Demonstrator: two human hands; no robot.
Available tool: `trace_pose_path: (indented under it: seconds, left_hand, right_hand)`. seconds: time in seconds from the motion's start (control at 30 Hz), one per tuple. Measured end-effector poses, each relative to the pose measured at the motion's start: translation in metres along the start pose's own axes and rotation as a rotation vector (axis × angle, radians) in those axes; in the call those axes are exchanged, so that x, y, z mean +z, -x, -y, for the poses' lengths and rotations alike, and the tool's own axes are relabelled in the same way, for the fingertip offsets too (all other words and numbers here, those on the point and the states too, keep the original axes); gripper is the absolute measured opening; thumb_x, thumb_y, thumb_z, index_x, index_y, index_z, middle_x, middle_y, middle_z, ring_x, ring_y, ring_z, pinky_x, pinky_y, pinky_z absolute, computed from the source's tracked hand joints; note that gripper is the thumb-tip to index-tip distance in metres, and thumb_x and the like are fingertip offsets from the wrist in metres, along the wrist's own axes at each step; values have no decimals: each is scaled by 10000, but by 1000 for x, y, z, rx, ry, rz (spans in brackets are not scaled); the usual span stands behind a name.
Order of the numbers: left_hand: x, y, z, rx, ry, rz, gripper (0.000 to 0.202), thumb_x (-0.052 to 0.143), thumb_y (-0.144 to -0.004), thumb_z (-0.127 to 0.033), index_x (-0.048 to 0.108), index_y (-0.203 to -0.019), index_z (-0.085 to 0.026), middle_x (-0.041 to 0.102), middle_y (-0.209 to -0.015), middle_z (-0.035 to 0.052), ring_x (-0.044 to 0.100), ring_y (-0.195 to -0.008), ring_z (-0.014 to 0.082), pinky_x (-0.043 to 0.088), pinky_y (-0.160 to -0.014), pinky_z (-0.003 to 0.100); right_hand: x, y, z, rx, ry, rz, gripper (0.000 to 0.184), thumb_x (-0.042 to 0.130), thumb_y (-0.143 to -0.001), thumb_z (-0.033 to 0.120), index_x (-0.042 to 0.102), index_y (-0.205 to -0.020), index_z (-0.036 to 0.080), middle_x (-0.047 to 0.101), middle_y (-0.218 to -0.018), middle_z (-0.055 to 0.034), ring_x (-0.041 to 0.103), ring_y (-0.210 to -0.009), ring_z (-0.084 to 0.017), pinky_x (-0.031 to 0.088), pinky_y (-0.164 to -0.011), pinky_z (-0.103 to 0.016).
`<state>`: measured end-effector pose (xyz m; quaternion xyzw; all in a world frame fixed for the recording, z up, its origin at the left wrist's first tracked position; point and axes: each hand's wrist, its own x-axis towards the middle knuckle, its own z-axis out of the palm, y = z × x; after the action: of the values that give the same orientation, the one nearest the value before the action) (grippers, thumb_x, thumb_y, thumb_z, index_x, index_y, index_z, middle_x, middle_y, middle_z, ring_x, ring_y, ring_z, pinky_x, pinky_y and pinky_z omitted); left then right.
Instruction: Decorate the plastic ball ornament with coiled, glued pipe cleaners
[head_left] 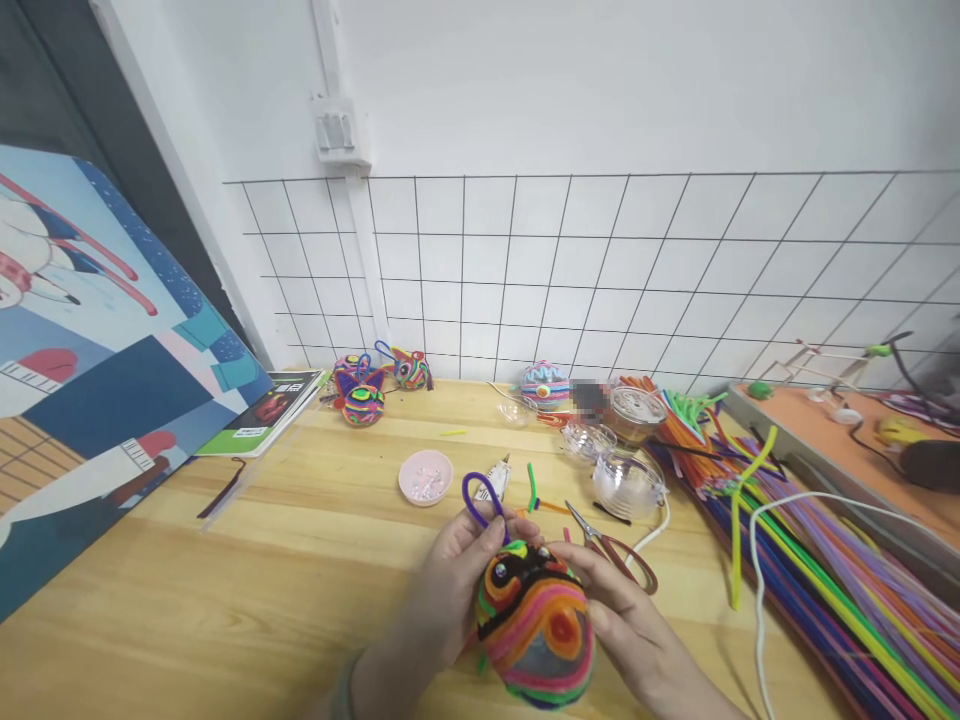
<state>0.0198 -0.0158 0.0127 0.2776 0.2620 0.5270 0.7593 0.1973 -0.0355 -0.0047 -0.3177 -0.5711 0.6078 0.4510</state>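
Between my hands is a round ball ornament (536,640) covered in colourful pipe cleaners, with an orange and red coil on its front, a bare grey patch and two shiny beads near the top. A purple pipe-cleaner loop (470,490) stands up from it. My left hand (457,580) grips the upper left of the ball by the loop's base. My right hand (626,620) curls around the right side, fingertips on its top. Just beyond lie a glue tube (493,480), scissors (611,548) with brown handles and a pink dish (425,478) of small beads.
Finished pipe-cleaner ornaments (363,404) sit at the back left, another ball (546,386) at the back centre. Clear plastic shells (628,484) lie right of centre. Bundled pipe cleaners (817,570) and a white cable (757,590) fill the right. A picture board (112,380) leans at left.
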Motion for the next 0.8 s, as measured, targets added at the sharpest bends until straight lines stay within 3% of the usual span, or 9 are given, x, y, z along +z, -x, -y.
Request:
trace_pose_path:
  seconds: [0.13, 0.23, 0.37, 0.47, 0.67, 0.73, 0.8]
  left_hand:
    - [4, 1, 3, 120, -91, -147, 289, 730, -752, -401, 613, -867, -163, 740, -828, 55, 690, -765, 191, 505, -700, 275]
    - [3, 0, 5, 161, -130, -195, 331, 730, -735, -449, 608, -844, -161, 735, -779, 50, 687, -722, 189, 503, -654, 267]
    - [0, -2, 6, 138, -116, -204, 330, 721, -741, -455, 623, -853, -161, 732, -756, 41, 675, -654, 170, 496, -623, 257]
    - [4, -2, 3, 98, -118, -221, 403, 716, -733, -481, 651, -959, -154, 744, -792, 61, 689, -696, 204, 514, -664, 294]
    - [4, -5, 1, 68, 13, -23, 579, 681, -706, -598, 663, -1098, -173, 721, -1061, 120, 631, -1062, 304, 450, -951, 425]
    - [-4, -9, 6, 75, -1, 0, 639, 699, -675, -618, 650, -1135, -178, 693, -1132, 139, 608, -1107, 314, 427, -981, 442]
    - [-13, -13, 13, 83, -54, 52, 712, 786, -623, -533, 600, -1225, -202, 636, -1233, 153, 572, -1163, 332, 420, -991, 455]
  right_hand:
    - [3, -2, -1, 6, -10, -27, 378, 637, -818, 539, 660, -1159, 380, 668, -1245, -39, 617, -1141, -259, 475, -972, -407]
    - [4, -1, -5, 10, -16, -53, 397, 650, -807, 537, 660, -1157, 351, 651, -1270, -56, 608, -1151, -275, 470, -977, -427]
    - [4, 1, -13, 33, -22, -85, 431, 646, -806, 544, 654, -1169, 312, 650, -1265, -85, 614, -1139, -290, 475, -967, -431]
    - [3, 0, -16, 47, -60, -101, 454, 648, -798, 554, 652, -1172, 297, 641, -1276, -91, 603, -1156, -296, 453, -989, -443]
    - [0, -6, -10, 78, -229, -252, 393, 641, -818, 517, 655, -1144, 297, 655, -1260, -72, 618, -1138, -279, 470, -961, -418]
    - [-2, -8, -8, 68, -246, -304, 448, 641, -813, 524, 628, -1188, 278, 673, -1228, -82, 617, -1136, -291, 476, -950, -433]
    - [-3, -10, -7, 55, -259, -332, 515, 641, -808, 535, 592, -1240, 261, 679, -1215, -95, 611, -1144, -299, 477, -948, -440]
